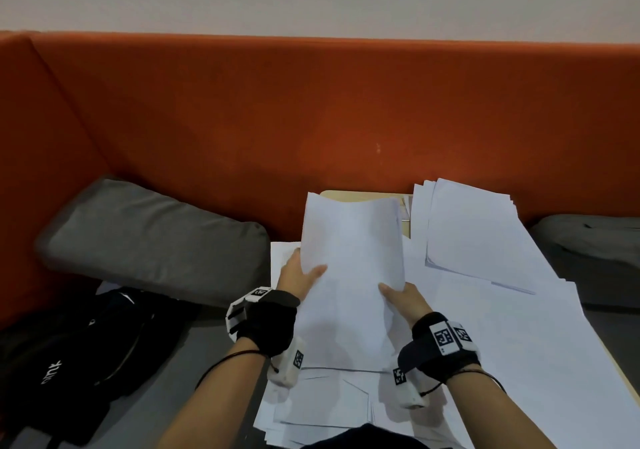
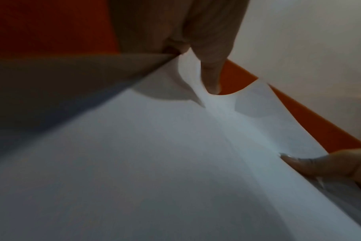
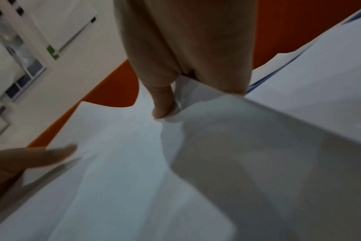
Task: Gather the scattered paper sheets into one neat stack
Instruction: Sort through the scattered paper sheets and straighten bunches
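I hold a bundle of white paper sheets (image 1: 349, 275) upright over the table, its lower edge resting on loose sheets (image 1: 332, 403) that lie spread below. My left hand (image 1: 299, 272) grips the bundle's left edge, thumb on the front and fingers behind. My right hand (image 1: 401, 294) grips its right edge the same way. In the left wrist view the bundle (image 2: 155, 154) bends under my thumb (image 2: 210, 73). The right wrist view shows my thumb (image 3: 163, 104) pressing the sheets (image 3: 124, 154). Another pile of sheets (image 1: 474, 226) lies at the back right.
More loose sheets (image 1: 512, 337) cover the right side of the pale wooden table (image 1: 353, 195). An orange sofa back (image 1: 277, 112) runs behind. A grey cushion (image 1: 149, 237) lies left, another grey cushion (image 1: 588, 240) right, and a black bag (image 1: 69, 355) sits at lower left.
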{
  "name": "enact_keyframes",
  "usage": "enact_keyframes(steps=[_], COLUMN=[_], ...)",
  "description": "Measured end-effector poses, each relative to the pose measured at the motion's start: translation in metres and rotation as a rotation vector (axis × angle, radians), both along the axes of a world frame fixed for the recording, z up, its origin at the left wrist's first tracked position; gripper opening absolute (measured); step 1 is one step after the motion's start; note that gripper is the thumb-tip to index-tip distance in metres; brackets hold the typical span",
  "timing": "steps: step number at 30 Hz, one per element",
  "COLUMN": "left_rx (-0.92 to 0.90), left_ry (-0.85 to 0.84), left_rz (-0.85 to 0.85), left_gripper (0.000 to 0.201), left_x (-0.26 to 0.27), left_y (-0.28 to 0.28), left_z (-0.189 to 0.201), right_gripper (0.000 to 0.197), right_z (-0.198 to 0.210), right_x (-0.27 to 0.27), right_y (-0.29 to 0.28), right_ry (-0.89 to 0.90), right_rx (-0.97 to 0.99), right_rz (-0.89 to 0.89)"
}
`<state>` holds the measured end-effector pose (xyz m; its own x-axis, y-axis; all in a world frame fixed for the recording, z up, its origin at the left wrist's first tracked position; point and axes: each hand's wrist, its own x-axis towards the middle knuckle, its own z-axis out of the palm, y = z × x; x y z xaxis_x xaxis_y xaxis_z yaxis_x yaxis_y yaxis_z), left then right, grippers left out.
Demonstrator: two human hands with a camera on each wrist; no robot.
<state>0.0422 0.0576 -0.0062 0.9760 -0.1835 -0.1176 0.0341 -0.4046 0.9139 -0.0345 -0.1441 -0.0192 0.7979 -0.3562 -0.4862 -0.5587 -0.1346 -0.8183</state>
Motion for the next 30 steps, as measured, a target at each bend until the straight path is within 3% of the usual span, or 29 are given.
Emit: enact_keyframes(steps=[3, 5, 7, 10, 12, 18, 25, 30], left_rx=[0.323, 0.443, 0.4, 0.135, 0.07, 0.117, 0.554, 0.509], left_ry=[0.077, 0.214, 0.311, 0.319, 0.316, 0.218, -0.047, -0.254], left_rz=[0.048, 0.128, 0.169, 0.213, 0.243, 0.172, -0.05, -0.108], left_gripper=[0.044, 0.049, 0.048, 0.034, 0.035, 0.033, 0.034, 0.034], left_x=[0.0, -0.003, -0.004, -0.005, -0.006, -0.009, -0.01, -0.007], left_y=[0.006, 0.014, 0.02, 0.026, 0.028, 0.02, 0.001, -0.004], left_z=[-0.024, -0.036, -0.045, -0.054, -0.057, -0.04, -0.025, -0.012], right_gripper=[0.044, 0.042, 0.04, 0.039, 0.039, 0.042, 0.043, 0.044], right_z=[-0.007, -0.011, -0.014, -0.015, -0.016, -0.006, -0.012, -0.013], right_x=[-0.002, -0.005, -0.006, -0.005, -0.005, -0.008, -0.014, -0.019], right_y=[0.003, 0.002, 0.001, 0.001, 0.0, -0.022, -0.04, -0.048], right_ry=[0.073, 0.114, 0.137, 0.137, 0.132, 0.092, 0.105, 0.066], right_rx=[-0.066, -0.108, -0.129, -0.144, -0.145, -0.118, -0.113, -0.055], right_rz=[0.026, 0.046, 0.054, 0.058, 0.054, -0.036, -0.097, -0.168])
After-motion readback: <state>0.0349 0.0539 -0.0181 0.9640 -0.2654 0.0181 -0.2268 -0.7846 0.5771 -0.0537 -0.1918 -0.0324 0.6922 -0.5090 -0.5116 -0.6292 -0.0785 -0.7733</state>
